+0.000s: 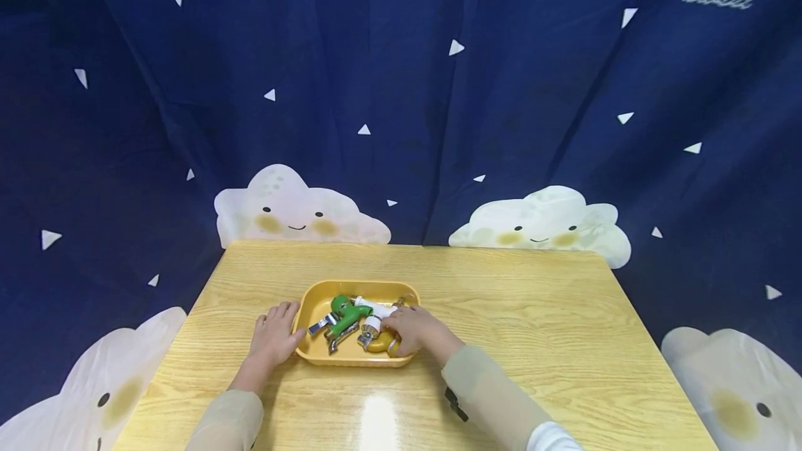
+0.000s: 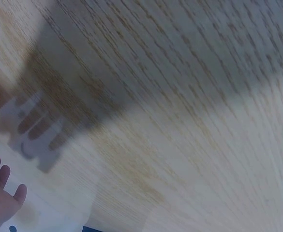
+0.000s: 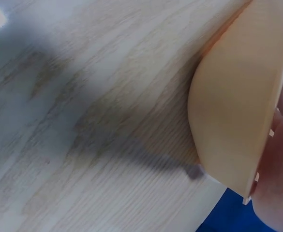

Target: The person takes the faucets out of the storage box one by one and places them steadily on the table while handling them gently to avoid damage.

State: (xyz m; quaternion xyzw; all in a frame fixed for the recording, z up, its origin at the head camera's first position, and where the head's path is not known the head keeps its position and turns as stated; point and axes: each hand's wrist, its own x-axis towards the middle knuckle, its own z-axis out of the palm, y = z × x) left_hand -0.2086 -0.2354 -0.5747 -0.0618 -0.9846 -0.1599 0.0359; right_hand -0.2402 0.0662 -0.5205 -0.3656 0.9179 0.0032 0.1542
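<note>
A yellow tray (image 1: 351,362) on the table holds several taps. Among them are a green tap (image 1: 347,317) with a metal lever, a white tap (image 1: 372,307) and a yellow tap (image 1: 378,344). My left hand (image 1: 274,333) is at the tray's left end, fingers extended and thumb by the rim; its spread fingers show at the left wrist view's edge. Over the right rim, my right hand (image 1: 413,329) reaches into the tray, fingertips by the white and yellow taps. The right wrist view has the tray's outer wall hiding those fingertips, and I cannot tell whether they grip anything.
The wooden table (image 1: 532,339) extends well to the right of the tray and behind it. A dark blue curtain (image 1: 426,89) printed with clouds and triangles hangs beyond the table's back edge and along both sides.
</note>
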